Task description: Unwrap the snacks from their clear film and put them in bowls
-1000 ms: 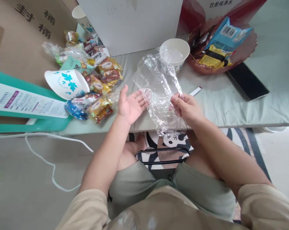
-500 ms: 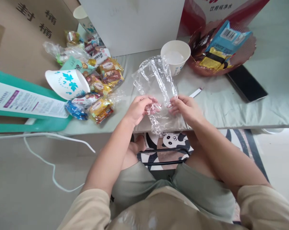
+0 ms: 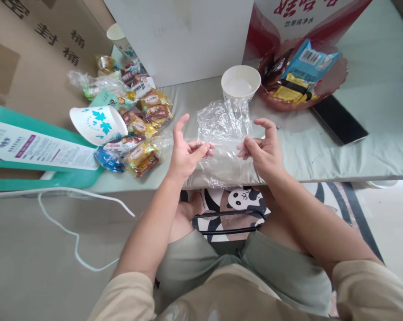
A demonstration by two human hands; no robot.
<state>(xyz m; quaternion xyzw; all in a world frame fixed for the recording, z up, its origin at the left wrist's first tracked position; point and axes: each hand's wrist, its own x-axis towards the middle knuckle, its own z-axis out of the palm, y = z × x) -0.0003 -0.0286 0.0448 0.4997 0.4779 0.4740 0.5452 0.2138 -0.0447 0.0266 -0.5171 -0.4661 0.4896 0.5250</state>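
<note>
A clear, crinkled plastic bag (image 3: pixel 226 133) spans the gap between my hands above the front edge of the cloth-covered table. My left hand (image 3: pixel 187 154) pinches its left side between thumb and fingers, with the index finger raised. On the right side, my right hand (image 3: pixel 264 149) grips the film the same way, its index finger lifted and curled. The bag's lower end hangs at the table edge. Just behind its upper end stands a white paper bowl (image 3: pixel 241 82), partly seen through the film.
Wrapped snacks (image 3: pixel 151 109) and a tipped paper cup (image 3: pixel 99 125) lie at left, beside a green-and-white package (image 3: pixel 47 147). A reddish basket (image 3: pixel 335 84) of packets and a black phone (image 3: pixel 339 119) sit at right. Behind stands a white box (image 3: pixel 188 40).
The bag is spread wider and flatter between my hands. Both index fingers have lifted, and the hands have moved slightly apart. The view has shifted a little.
</note>
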